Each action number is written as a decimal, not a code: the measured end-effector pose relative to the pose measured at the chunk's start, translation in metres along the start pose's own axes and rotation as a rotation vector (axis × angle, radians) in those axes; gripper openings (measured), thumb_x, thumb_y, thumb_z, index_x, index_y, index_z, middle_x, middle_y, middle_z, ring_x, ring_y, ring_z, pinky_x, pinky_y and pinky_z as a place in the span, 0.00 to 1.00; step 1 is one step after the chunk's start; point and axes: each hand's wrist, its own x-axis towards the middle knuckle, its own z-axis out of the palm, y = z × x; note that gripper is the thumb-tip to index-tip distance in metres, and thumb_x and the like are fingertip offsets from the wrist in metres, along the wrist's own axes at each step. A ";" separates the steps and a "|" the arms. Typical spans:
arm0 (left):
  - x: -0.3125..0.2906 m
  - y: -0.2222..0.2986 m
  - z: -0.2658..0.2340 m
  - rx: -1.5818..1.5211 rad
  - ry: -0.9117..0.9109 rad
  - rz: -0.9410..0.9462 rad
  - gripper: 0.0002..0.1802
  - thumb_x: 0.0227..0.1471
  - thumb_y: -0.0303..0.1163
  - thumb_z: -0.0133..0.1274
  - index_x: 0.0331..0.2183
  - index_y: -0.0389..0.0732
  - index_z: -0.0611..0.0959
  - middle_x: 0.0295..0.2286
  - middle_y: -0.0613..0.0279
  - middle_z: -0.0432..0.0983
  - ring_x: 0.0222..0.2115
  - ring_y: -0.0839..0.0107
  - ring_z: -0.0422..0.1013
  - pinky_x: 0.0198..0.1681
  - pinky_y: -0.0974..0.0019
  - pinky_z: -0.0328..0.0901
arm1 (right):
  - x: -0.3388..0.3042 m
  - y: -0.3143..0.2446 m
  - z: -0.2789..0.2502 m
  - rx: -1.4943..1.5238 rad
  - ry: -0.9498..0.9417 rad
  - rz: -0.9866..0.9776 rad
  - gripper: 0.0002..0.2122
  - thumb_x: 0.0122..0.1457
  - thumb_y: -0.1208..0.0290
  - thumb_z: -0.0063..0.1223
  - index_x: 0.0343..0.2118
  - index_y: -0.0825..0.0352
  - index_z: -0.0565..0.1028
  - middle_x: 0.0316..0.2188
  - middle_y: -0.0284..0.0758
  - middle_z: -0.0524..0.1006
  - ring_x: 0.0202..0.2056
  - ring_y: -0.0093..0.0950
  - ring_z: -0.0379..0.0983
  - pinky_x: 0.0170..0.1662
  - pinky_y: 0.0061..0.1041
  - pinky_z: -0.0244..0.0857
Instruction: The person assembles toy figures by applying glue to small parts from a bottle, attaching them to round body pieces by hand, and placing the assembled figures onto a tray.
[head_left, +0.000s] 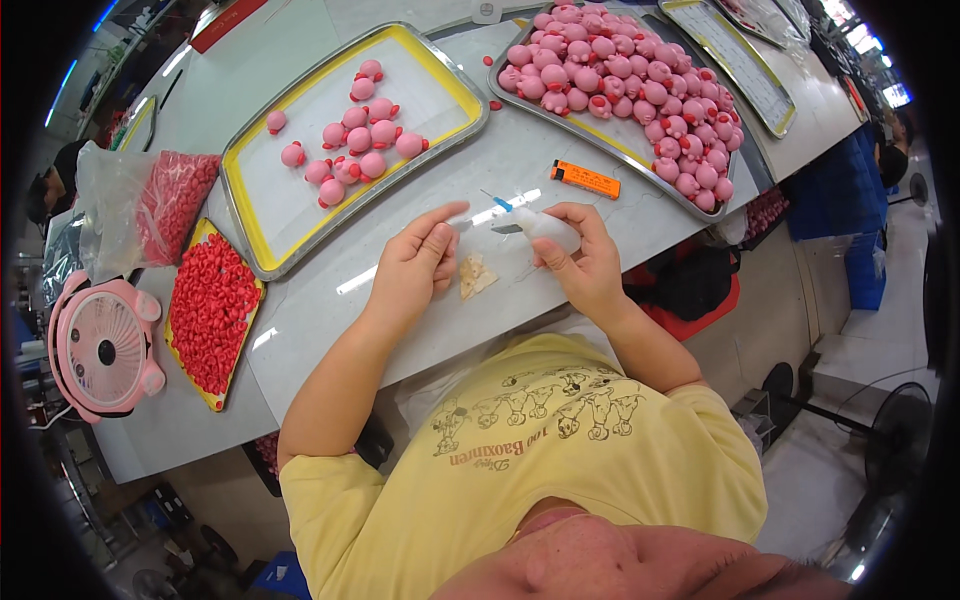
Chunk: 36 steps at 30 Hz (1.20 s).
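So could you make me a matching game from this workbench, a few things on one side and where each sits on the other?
Things:
1. orange rectangular lighter
2. small white squeeze bottle with blue nozzle
3. round pink plastic desk fan
4. shallow tray of small red pieces

Places:
A. far left table edge
B. in the right hand
C. between the two metal trays of pink toys
D. right of the fan

Pairs: 1-C, 2-B, 3-A, 4-D

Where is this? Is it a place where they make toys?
Probably yes, a toy workshop or small factory bench. One metal tray is heaped with pink toy pigs, another tray holds a few more, and a small tray is full of red parts. The right hand holds a small glue bottle.
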 end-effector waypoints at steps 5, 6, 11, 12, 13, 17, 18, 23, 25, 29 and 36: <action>-0.001 -0.004 -0.002 0.234 0.098 0.157 0.11 0.53 0.31 0.51 0.38 0.37 0.77 0.19 0.71 0.67 0.18 0.85 0.57 0.18 0.80 0.52 | -0.002 -0.006 0.002 0.037 -0.039 0.056 0.15 0.55 0.73 0.53 0.43 0.70 0.63 0.38 0.36 0.68 0.31 0.19 0.68 0.33 0.15 0.66; -0.001 -0.006 -0.004 0.324 0.095 0.208 0.12 0.52 0.31 0.52 0.39 0.37 0.77 0.20 0.70 0.69 0.18 0.85 0.58 0.19 0.80 0.53 | -0.002 -0.007 0.003 -0.019 -0.024 -0.013 0.15 0.55 0.72 0.54 0.42 0.70 0.65 0.37 0.35 0.68 0.32 0.18 0.67 0.34 0.15 0.64; -0.003 -0.010 -0.010 0.455 0.112 0.271 0.11 0.51 0.27 0.52 0.39 0.36 0.77 0.25 0.66 0.74 0.23 0.83 0.66 0.23 0.80 0.59 | 0.000 -0.005 0.004 -0.117 -0.016 -0.107 0.14 0.55 0.66 0.53 0.39 0.69 0.67 0.35 0.33 0.69 0.36 0.18 0.65 0.38 0.16 0.61; -0.004 -0.011 -0.010 0.558 0.108 0.323 0.11 0.52 0.25 0.51 0.40 0.35 0.76 0.25 0.65 0.73 0.24 0.83 0.67 0.24 0.80 0.59 | 0.000 -0.001 0.004 -0.115 -0.007 -0.133 0.14 0.55 0.66 0.53 0.40 0.69 0.67 0.35 0.33 0.70 0.35 0.18 0.66 0.38 0.17 0.61; -0.004 -0.011 -0.009 0.557 0.109 0.320 0.11 0.52 0.25 0.51 0.40 0.35 0.76 0.25 0.65 0.73 0.24 0.83 0.67 0.24 0.80 0.59 | 0.001 0.001 0.004 -0.112 0.003 -0.157 0.14 0.56 0.66 0.53 0.40 0.69 0.67 0.34 0.34 0.71 0.34 0.19 0.67 0.37 0.17 0.62; -0.003 -0.012 -0.008 0.663 0.082 0.394 0.11 0.50 0.25 0.52 0.39 0.36 0.77 0.25 0.63 0.76 0.27 0.79 0.71 0.30 0.77 0.65 | -0.001 0.004 0.005 -0.112 0.041 -0.237 0.14 0.56 0.65 0.52 0.39 0.68 0.67 0.33 0.33 0.71 0.33 0.18 0.66 0.36 0.17 0.62; -0.003 -0.013 -0.009 0.629 0.097 0.412 0.11 0.48 0.24 0.53 0.38 0.36 0.78 0.24 0.61 0.77 0.26 0.77 0.72 0.31 0.74 0.67 | -0.002 0.004 0.004 -0.120 0.051 -0.238 0.13 0.56 0.66 0.52 0.39 0.68 0.66 0.32 0.33 0.71 0.32 0.18 0.66 0.35 0.17 0.61; 0.000 -0.015 -0.015 0.701 0.097 0.423 0.12 0.48 0.24 0.53 0.38 0.36 0.78 0.25 0.60 0.77 0.27 0.75 0.73 0.32 0.73 0.67 | -0.002 0.006 0.008 -0.140 0.114 -0.273 0.14 0.56 0.66 0.52 0.39 0.69 0.66 0.31 0.32 0.70 0.30 0.18 0.65 0.34 0.16 0.61; -0.001 -0.016 -0.016 0.718 0.089 0.439 0.13 0.47 0.24 0.53 0.39 0.36 0.78 0.26 0.60 0.77 0.28 0.74 0.73 0.32 0.73 0.67 | -0.002 0.000 0.013 -0.166 0.134 -0.309 0.14 0.55 0.67 0.53 0.39 0.70 0.66 0.30 0.33 0.70 0.30 0.18 0.66 0.33 0.17 0.62; -0.001 -0.016 -0.016 0.743 0.072 0.453 0.14 0.48 0.25 0.53 0.40 0.36 0.78 0.28 0.59 0.77 0.29 0.72 0.74 0.34 0.72 0.67 | -0.003 0.003 0.015 -0.249 0.108 -0.360 0.13 0.53 0.69 0.54 0.38 0.70 0.66 0.30 0.35 0.71 0.29 0.21 0.68 0.32 0.18 0.63; 0.000 -0.016 -0.015 0.725 0.092 0.422 0.13 0.48 0.27 0.53 0.39 0.37 0.79 0.28 0.58 0.78 0.29 0.72 0.74 0.34 0.72 0.67 | -0.003 0.006 0.016 -0.413 0.095 -0.508 0.12 0.52 0.72 0.56 0.36 0.69 0.67 0.31 0.38 0.70 0.28 0.24 0.68 0.31 0.20 0.63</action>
